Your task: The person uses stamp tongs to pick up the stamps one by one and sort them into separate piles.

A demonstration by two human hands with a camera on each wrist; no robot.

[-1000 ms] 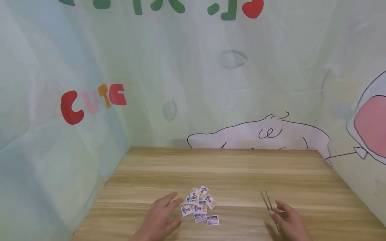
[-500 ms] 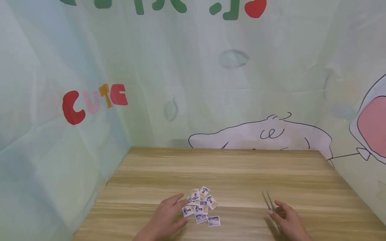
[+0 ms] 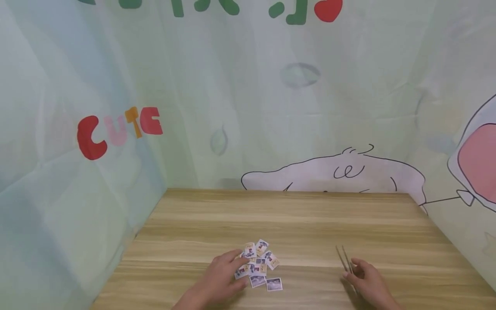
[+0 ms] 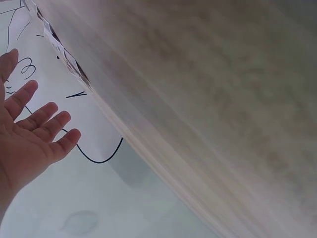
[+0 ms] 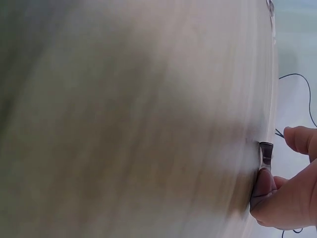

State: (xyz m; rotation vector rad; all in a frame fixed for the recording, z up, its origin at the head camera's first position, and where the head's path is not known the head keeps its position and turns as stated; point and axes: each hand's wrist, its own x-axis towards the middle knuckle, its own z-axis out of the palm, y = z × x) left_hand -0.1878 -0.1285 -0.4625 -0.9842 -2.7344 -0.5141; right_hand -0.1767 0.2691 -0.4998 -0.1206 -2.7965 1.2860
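Observation:
A loose heap of small stamp-like picture cards (image 3: 257, 270) lies on the wooden table (image 3: 310, 224), several overlapping, some with coloured figures and two with greyish pictures. My left hand (image 3: 222, 277) hovers at the heap's left side, fingers spread, covering part of the leftmost cards; whether it touches them I cannot tell. In the left wrist view the same hand (image 4: 34, 129) shows relaxed, with nothing in it. To the right, my right hand (image 3: 367, 282) pinches metal tweezers (image 3: 350, 267), tips apart and pointing away from me. Only a short metal piece of the tweezers (image 5: 266, 153) shows in the right wrist view.
A printed cloth backdrop (image 3: 248, 107) hangs behind and on both sides of the table. It bears coloured letters (image 3: 92, 137) and a line-drawn animal (image 3: 310, 174). The table's back edge meets the cloth.
My left hand has moved right, from beside the cards to over their left edge. The right hand stays nearly in place with the tweezers. The cards appear unmoved.

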